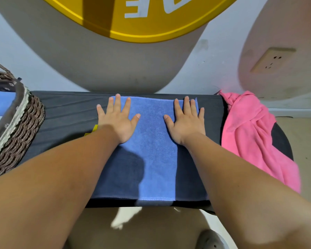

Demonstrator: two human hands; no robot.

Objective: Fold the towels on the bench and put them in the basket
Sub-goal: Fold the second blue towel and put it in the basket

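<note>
Blue terry cloth covers the middle of the dark table (66, 112): the blue towel (154, 150) lies flat, running from the far edge to the near edge. The left hand (118, 121) and the right hand (186, 121) both press palm-down on its far half, fingers (118, 103) spread apart and lying flat, gripping nothing. The edges look even and doubled, so the towel may already carry one fold, though the arms' shadow makes that hard to confirm.

To the right, a pink towel (250, 133) sits crumpled at the table's end, partly hanging over the side, not yet folded. To the left, the woven basket (16, 126) stands on the table, well apart from the hands; something blue and flat shows inside it, perhaps a towel already stowed, but only a sliver is in view.

By this reading the task is somewhere near its middle: the blue towel is being smoothed and likely needs at least one more fold before going into the basket, and the pink towel remains wholly undone.
</note>
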